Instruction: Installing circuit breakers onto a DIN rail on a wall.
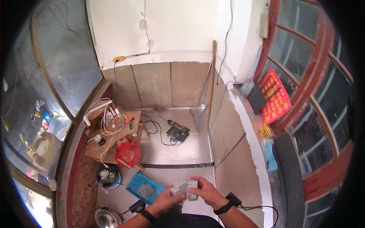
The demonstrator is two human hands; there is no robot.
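Low in front of my body, my right hand [206,192] is closed round a small white circuit breaker [192,191] with a red button on its face. My left hand [164,200] grips a pale grey-white piece [180,189] from the left, its fingers partly hidden behind it. This piece lies right against the breaker; I cannot tell whether the two are joined. Just beyond my left hand, a blue plastic tray [133,185] rests on the floor with a heap of small clear or metallic bits inside.
A wooden table [93,150] at the left carries white cables, a red-handled tool and a red dish [127,154]. Beneath it stands a bucket [115,179]. A corded power drill [177,131] lies on the silvery floor sheet ahead. A wooden plank [210,87] leans in the far corner.
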